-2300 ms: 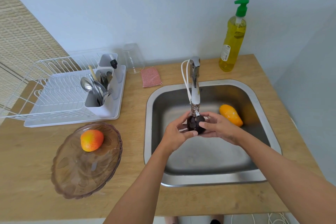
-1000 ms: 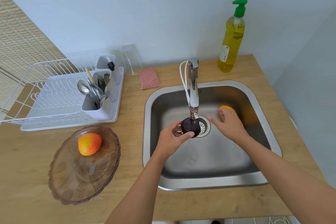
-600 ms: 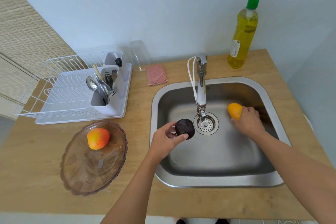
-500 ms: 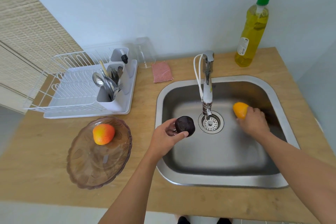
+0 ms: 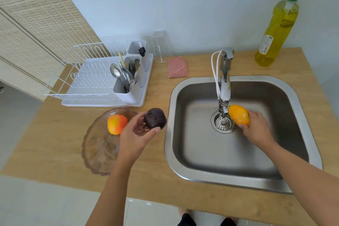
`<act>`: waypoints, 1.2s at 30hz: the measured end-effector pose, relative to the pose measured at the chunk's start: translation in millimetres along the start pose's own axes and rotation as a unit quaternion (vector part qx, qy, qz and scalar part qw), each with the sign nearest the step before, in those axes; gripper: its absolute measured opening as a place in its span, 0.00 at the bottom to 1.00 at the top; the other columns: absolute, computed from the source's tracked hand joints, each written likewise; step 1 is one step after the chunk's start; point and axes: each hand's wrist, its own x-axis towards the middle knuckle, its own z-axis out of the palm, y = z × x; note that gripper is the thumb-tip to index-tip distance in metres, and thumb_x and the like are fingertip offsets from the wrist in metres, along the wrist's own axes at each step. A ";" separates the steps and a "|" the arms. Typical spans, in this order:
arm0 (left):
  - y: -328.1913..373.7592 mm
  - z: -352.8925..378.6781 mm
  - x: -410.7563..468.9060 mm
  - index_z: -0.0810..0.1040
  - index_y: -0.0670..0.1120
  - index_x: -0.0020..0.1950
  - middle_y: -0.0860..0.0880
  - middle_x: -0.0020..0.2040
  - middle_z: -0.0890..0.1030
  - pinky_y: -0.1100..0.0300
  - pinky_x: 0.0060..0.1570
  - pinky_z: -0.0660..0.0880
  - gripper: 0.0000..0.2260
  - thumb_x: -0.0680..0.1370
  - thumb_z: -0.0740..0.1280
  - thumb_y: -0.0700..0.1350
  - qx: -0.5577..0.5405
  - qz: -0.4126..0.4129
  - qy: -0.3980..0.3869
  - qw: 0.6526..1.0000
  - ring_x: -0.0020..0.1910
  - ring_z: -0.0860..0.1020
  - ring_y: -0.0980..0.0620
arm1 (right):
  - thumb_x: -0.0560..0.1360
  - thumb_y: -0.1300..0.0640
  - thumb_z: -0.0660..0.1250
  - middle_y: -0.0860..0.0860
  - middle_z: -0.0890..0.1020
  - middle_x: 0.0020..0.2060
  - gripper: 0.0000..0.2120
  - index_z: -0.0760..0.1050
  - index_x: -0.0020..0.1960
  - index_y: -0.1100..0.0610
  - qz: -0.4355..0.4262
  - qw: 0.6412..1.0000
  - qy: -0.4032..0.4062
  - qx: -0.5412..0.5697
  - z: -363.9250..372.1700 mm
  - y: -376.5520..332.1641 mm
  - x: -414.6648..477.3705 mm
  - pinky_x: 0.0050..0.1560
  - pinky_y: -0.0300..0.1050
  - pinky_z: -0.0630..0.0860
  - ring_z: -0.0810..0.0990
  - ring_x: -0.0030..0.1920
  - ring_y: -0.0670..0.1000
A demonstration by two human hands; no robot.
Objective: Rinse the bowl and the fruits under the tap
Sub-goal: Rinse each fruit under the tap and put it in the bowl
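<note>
Fingers (image 5: pixel 134 120) of the left hand (image 5: pixel 135 134), seen from the head camera, curl around a dark purple, round, matte fruit (image 5: pixel 155 118), the thumb pressed under its near side. The hand holds it in the air over the wooden counter (image 5: pixel 55 134), at the right rim of the translucent brownish glass bowl (image 5: pixel 95 148) and just left of the sink's edge. The bowl has a scalloped rim and a leaf pattern pressed into it. A smooth red-and-yellow rounded fruit (image 5: pixel 117 124) lies inside it towards the far side.

The right hand (image 5: pixel 256 128) is inside the brushed stainless-steel sink (image 5: pixel 169 115). Its fingers wrap the lower end of a glossy orange-yellow, mango-shaped fruit (image 5: pixel 239 117). The fruit's free tip is right at the nozzle of the chrome-and-white tap (image 5: pixel 225 82), over the perforated metal drain strainer (image 5: pixel 222 124); whether the tip touches the nozzle cannot be told.

A white wire dish rack (image 5: pixel 88 80) sits on its plastic tray at the counter's back left, with metal spoons and forks (image 5: pixel 124 77) upright in its holder. Beside it stand an upturned clear tumbler (image 5: pixel 162 47) and a flat pink mesh scrubbing pad (image 5: pixel 178 67). A tall bottle of yellow liquid soap with a green pump (image 5: pixel 277 24) stands at the back right corner.
</note>
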 end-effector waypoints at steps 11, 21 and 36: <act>-67.1 -73.6 -26.5 0.77 0.50 0.65 0.47 0.59 0.82 0.53 0.55 0.81 0.32 0.64 0.84 0.41 0.115 -0.055 0.138 0.982 0.57 0.82 0.49 | 0.70 0.51 0.78 0.55 0.76 0.63 0.34 0.70 0.72 0.54 -0.131 0.982 -0.125 0.058 8.3 -68.0 -18.9 0.54 0.44 0.68 0.76 0.61 0.57; -46.1 -79.5 -35.1 0.71 0.52 0.69 0.47 0.61 0.78 0.43 0.54 0.80 0.34 0.67 0.82 0.47 0.220 0.011 0.170 0.961 0.58 0.80 0.44 | 0.66 0.52 0.80 0.47 0.77 0.57 0.32 0.74 0.68 0.50 -0.127 0.975 -0.152 0.099 -10.3 -67.0 -19.8 0.54 0.44 0.72 0.76 0.55 0.49; 23.2 145.2 14.8 0.71 0.50 0.75 0.51 0.76 0.69 0.62 0.72 0.63 0.35 0.70 0.79 0.38 0.189 0.172 -0.286 0.924 0.74 0.68 0.53 | 0.62 0.52 0.83 0.45 0.84 0.52 0.22 0.80 0.53 0.45 -0.136 0.945 -0.199 0.220 -39.0 -41.9 -17.5 0.55 0.49 0.81 0.82 0.56 0.49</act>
